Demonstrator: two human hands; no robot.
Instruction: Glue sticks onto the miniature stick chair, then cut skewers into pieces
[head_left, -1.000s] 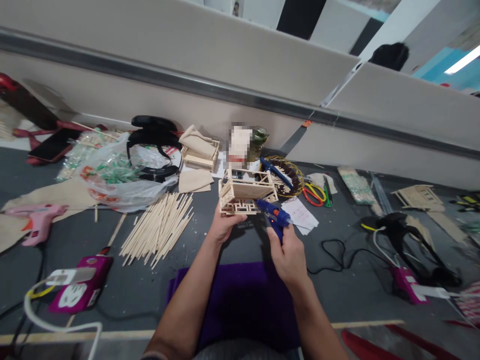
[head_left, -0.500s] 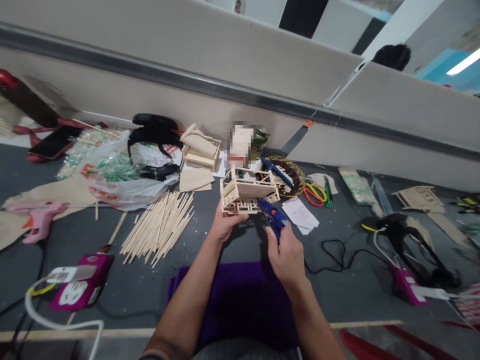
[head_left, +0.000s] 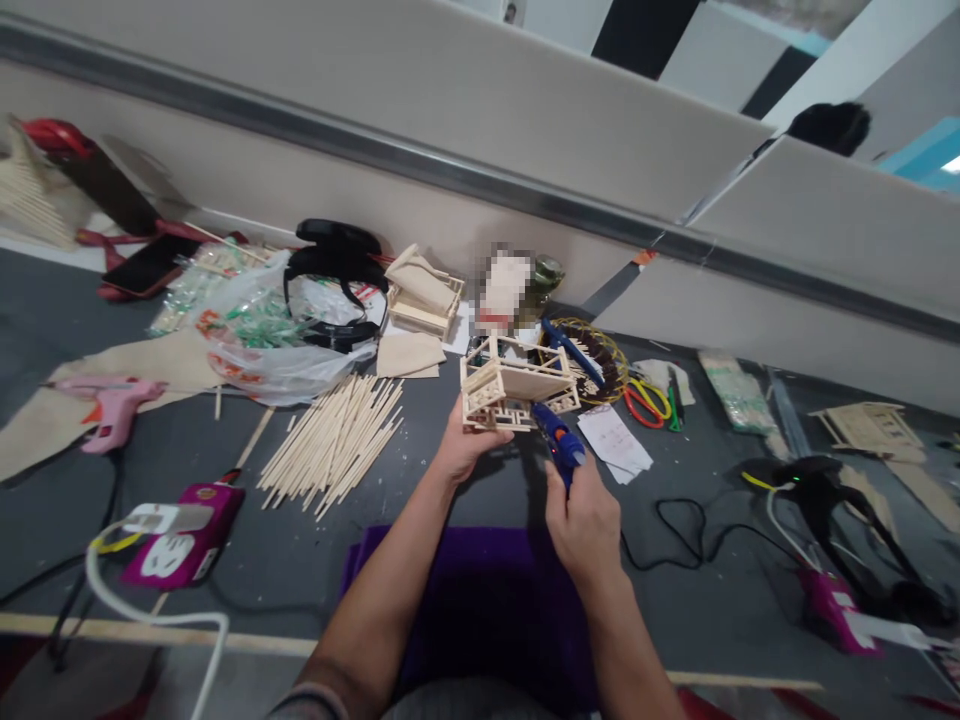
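My left hand (head_left: pixel 466 448) is closed on the near left end of a small wooden stick frame (head_left: pixel 517 385), built of pale sticks and flat panels, and holds it up above the grey table. My right hand (head_left: pixel 585 505) grips a blue glue gun (head_left: pixel 562 440) by its handle. The gun points up and to the left, its front end at the lower right part of the frame. Whether the nozzle touches the wood, I cannot tell. Behind the frame, a round basket (head_left: pixel 619 350) with short stick pieces and a blue tool in it is partly hidden.
Loose wooden sticks (head_left: pixel 334 440) lie left of my arms. Farther left are a pink glue gun (head_left: pixel 116 405), a purple power box (head_left: pixel 187 530) and a plastic bag (head_left: pixel 292 365). Scissors (head_left: pixel 649 400), paper slips (head_left: pixel 615 440) and a black cable (head_left: pixel 701 545) lie to the right.
The whole view has shifted, so the scene sits farther right in the picture. Both hands keep their hold, and the glue gun stays at the same part of the frame.
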